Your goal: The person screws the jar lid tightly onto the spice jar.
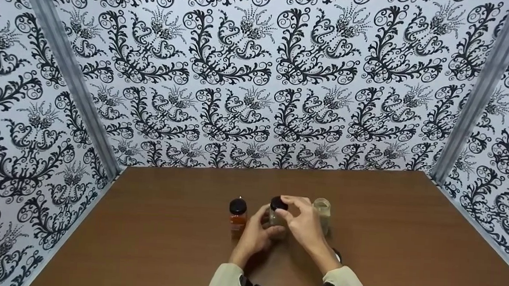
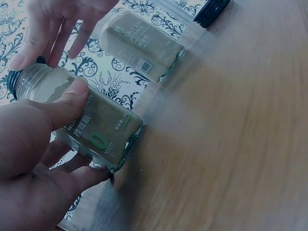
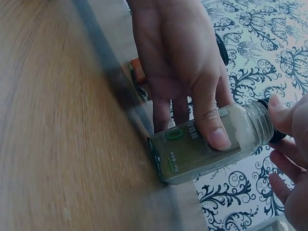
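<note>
1. In head view, the right forearm (image 1: 323, 254) partly hides the round black-and-white lid (image 1: 338, 255).
2. In the right wrist view, the left hand (image 3: 180, 55) covers most of the orange-filled, black-capped glass jar (image 3: 137, 71).

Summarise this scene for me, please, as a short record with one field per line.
left hand: grips the middle jar
right hand: pinches that jar's black lid
orange-filled jar: stands to the left, dark lid on
open jar: stands to the right, lid off
loose lid: on the brown table, nearer the person than the open jar
</note>
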`<state>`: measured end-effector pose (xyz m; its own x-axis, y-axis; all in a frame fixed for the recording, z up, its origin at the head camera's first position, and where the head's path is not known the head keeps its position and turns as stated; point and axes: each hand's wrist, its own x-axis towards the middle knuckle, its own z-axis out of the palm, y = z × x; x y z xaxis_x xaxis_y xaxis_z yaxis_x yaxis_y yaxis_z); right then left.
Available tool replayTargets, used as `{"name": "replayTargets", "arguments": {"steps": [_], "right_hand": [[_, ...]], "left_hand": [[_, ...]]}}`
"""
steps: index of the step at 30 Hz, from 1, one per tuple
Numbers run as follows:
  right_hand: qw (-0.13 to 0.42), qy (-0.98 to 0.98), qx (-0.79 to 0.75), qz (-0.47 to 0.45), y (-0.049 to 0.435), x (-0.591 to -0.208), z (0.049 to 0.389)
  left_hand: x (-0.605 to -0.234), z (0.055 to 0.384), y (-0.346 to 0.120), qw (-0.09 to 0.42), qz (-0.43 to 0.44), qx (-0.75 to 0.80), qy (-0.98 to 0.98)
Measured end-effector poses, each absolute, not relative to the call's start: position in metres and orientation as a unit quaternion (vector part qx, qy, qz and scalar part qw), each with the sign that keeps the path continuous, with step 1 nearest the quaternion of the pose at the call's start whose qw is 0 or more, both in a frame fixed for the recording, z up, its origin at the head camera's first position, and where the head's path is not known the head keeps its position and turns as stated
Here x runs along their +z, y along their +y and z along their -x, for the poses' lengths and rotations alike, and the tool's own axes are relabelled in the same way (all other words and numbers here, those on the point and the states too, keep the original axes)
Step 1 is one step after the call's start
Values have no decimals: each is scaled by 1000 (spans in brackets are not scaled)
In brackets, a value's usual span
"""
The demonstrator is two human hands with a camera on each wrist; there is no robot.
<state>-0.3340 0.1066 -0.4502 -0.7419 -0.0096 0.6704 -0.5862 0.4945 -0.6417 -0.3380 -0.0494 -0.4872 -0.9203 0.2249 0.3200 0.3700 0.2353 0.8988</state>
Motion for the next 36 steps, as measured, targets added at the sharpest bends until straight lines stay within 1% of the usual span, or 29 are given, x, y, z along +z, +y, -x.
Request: {"name": "replayTargets", "arguments": {"steps": [7,13,20,30,32,36], "right_hand": [[302,-810,468,-185,105,-453,335],[297,-812,466,-186,104,-453,335],[298,-813,466,-183,105,-453,334],[326,-808,450,-194,102,-457,337],[326,-808,451,-193,102,-456,337],[309,-811,462,-185,103,-453,334]], "left_hand": [[-488,340,-50,61,191,-579,-790],[-487,338,-50,65,201,-601,-771],[-489,339,-49,62,194,-591,-780],[-489,340,-50,59,197,-587,-783],[-490,341,-49,63,198,-586,-783],[-491,341,-49,67,204,-586,-782]]}}
